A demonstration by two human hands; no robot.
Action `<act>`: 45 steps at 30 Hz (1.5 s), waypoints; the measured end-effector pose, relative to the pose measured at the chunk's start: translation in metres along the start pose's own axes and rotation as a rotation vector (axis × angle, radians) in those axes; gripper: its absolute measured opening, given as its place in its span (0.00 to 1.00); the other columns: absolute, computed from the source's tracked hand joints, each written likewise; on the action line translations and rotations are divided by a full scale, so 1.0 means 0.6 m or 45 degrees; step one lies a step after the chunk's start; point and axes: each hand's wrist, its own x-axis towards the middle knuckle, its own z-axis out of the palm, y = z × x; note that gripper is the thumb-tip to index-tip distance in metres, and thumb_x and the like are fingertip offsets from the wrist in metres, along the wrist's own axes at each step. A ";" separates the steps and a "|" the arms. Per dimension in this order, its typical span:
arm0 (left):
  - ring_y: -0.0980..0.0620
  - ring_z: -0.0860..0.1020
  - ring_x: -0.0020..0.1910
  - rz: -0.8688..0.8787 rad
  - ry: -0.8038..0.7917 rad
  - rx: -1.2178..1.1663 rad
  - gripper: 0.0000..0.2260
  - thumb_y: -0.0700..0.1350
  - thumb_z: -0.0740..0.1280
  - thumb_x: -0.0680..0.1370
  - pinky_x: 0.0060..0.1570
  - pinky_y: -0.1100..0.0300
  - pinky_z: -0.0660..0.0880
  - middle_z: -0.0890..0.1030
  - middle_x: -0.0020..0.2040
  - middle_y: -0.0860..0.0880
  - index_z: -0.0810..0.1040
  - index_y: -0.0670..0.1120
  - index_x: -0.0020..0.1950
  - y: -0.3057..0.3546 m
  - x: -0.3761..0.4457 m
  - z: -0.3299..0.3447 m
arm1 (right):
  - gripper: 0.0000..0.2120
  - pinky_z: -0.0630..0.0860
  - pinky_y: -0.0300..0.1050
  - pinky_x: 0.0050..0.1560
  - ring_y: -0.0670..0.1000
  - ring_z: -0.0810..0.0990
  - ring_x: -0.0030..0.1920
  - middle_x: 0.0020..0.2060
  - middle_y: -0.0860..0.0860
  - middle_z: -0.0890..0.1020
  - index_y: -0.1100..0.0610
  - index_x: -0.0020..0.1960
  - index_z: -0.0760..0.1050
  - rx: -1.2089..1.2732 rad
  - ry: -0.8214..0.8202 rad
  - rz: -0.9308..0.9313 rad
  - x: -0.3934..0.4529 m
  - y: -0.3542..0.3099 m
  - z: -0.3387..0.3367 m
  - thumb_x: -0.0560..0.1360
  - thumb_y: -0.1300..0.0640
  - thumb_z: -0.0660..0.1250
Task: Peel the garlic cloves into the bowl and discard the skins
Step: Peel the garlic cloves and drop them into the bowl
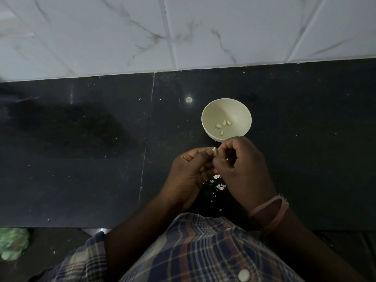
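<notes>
A pale round bowl stands on the black counter with several peeled garlic cloves in its bottom. Just in front of the bowl my left hand pinches a small garlic clove at its fingertips. My right hand meets it from the right, its thumb and forefinger pinching the same clove's skin. White scraps of skin lie scattered on the counter below and between my hands. The lower part of the clove is hidden by my fingers.
The black stone counter runs back to a white marble-tiled wall. A green plastic bag lies at the lower left past the counter's front edge. My checked shirt fills the bottom of the view.
</notes>
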 end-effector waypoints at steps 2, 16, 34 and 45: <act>0.47 0.82 0.43 -0.016 0.018 -0.028 0.09 0.40 0.67 0.78 0.43 0.59 0.80 0.82 0.49 0.34 0.83 0.36 0.52 0.000 0.001 0.002 | 0.04 0.71 0.28 0.41 0.43 0.77 0.42 0.42 0.48 0.77 0.56 0.44 0.76 0.030 0.041 0.027 0.001 0.001 0.000 0.73 0.61 0.70; 0.50 0.83 0.44 -0.001 0.043 -0.123 0.05 0.37 0.65 0.80 0.45 0.62 0.81 0.84 0.47 0.41 0.80 0.39 0.53 0.000 -0.001 -0.005 | 0.06 0.76 0.41 0.37 0.47 0.80 0.36 0.35 0.48 0.82 0.52 0.42 0.78 0.276 0.149 0.246 0.000 0.011 -0.006 0.74 0.59 0.64; 0.50 0.83 0.44 0.108 0.060 -0.106 0.07 0.40 0.71 0.72 0.46 0.61 0.81 0.85 0.46 0.41 0.85 0.41 0.49 -0.005 0.007 -0.005 | 0.02 0.79 0.36 0.38 0.44 0.84 0.33 0.32 0.49 0.85 0.55 0.44 0.83 0.349 0.002 0.295 0.004 0.000 0.006 0.74 0.62 0.72; 0.50 0.84 0.42 0.117 0.020 -0.063 0.06 0.38 0.71 0.72 0.45 0.62 0.81 0.85 0.45 0.40 0.86 0.41 0.47 0.001 0.009 -0.005 | 0.03 0.73 0.34 0.32 0.42 0.78 0.27 0.30 0.51 0.84 0.56 0.42 0.82 0.418 -0.075 0.361 0.011 -0.003 0.001 0.73 0.63 0.72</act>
